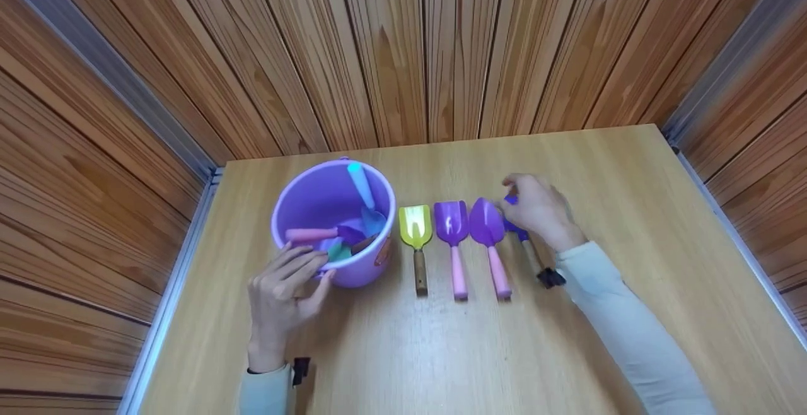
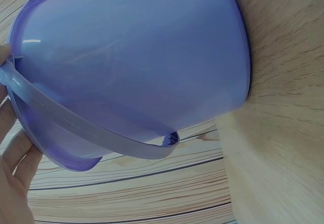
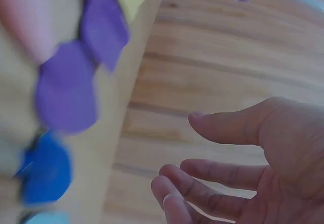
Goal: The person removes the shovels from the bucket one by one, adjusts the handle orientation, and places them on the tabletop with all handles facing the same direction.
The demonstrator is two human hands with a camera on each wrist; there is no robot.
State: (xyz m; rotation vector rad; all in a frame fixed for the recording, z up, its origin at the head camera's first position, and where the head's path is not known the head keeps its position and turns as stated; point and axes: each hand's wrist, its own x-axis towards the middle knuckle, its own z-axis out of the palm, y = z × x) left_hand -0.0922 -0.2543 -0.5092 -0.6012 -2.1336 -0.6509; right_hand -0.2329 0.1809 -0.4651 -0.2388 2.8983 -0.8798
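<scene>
A purple toy bucket (image 1: 359, 276) stands upright at the left of the table. My left hand (image 1: 284, 295) grips its near rim, fingers over the edge and thumb outside, close to the bucket's handle (image 2: 101, 135). My right hand (image 1: 539, 210) hovers over a blue-headed toy tool (image 1: 518, 231) with a brown handle, whose head it partly hides. Loosely bent, its fingers (image 3: 202, 191) hold nothing. Left of that tool lie a purple pointed toy shovel (image 1: 487, 222), a purple square toy shovel (image 1: 451, 222) and a yellow toy shovel (image 1: 415, 226).
Inside the bucket are a blue shovel (image 1: 373, 219) with a light blue handle, a pink-handled purple tool (image 1: 312, 234) and a green piece (image 1: 339, 251). Wood-panelled walls (image 1: 391, 55) border the wooden table (image 1: 403, 352) at the back and sides.
</scene>
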